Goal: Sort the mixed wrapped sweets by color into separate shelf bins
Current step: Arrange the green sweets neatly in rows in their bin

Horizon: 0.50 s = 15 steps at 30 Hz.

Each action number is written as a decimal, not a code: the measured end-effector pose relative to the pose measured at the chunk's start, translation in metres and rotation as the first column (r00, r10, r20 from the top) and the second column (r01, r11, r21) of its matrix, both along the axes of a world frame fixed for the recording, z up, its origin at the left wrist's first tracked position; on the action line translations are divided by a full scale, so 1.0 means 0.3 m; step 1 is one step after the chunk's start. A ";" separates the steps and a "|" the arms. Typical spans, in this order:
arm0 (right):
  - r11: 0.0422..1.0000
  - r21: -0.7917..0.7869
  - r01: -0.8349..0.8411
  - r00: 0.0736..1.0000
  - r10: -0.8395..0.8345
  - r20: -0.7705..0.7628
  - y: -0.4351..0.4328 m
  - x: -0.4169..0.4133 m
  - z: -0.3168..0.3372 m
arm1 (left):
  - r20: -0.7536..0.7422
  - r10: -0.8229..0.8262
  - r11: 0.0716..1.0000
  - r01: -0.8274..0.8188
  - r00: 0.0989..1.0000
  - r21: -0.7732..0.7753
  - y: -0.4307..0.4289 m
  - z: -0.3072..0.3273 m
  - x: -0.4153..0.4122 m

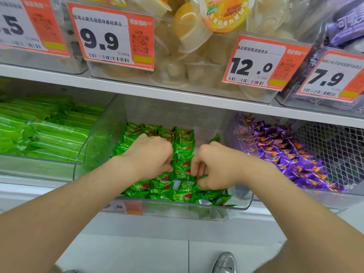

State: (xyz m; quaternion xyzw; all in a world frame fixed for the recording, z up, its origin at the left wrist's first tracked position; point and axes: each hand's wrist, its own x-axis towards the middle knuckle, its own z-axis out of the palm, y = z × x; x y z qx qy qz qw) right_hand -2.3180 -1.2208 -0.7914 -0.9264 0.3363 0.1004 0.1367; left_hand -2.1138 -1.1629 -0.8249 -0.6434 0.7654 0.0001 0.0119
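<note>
Now L hand (151, 156) & R hand (214, 166), fingers curled, each pinch green sweets (183, 146) in mid bin (98, 138).

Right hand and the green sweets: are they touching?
Touching. Head view: the right hand pinches a wrapper among the green sweets in the middle bin.

Two hands are showing: the left hand (151, 156) and the right hand (214, 166). Three clear bins (98, 138) are sitting on the lower shelf (29, 184). One is holding long green packs (49, 134), one green sweets (183, 138) and one purple sweets (285, 154), all too many to count. Five price tags (106, 36) are hanging. One shoe (225, 263) is plainly peeking in.
</note>
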 end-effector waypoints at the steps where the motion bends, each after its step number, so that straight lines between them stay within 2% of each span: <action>1: 1.000 -0.002 -0.021 0.999 0.021 -0.036 0.007 0.000 -0.004 | 0.002 0.005 1.000 -0.005 1.000 0.000 0.000 0.002 0.001; 5: 0.999 0.015 -0.036 0.995 0.038 -0.090 0.005 0.003 -0.007 | -0.081 0.030 0.999 -0.031 0.996 -0.011 0.010 0.008 0.003; 7: 1.000 0.009 -0.010 0.999 0.011 -0.031 0.000 0.001 0.008 | -0.184 0.027 0.999 -0.032 0.982 -0.020 0.015 0.014 0.005; 9: 0.999 0.005 0.049 0.993 -0.049 0.106 -0.006 -0.005 0.022 | -0.333 0.010 1.000 -0.012 0.943 -0.005 0.024 0.024 -0.001; 12: 0.989 0.113 0.098 0.946 -0.128 0.297 -0.022 -0.017 0.031 | -0.585 0.016 0.999 0.003 0.811 0.032 0.043 0.040 -0.030; 15: 0.963 0.241 0.124 0.863 -0.224 0.452 -0.024 -0.021 0.027 | -0.755 0.096 0.995 -0.090 0.649 0.050 0.060 0.058 -0.058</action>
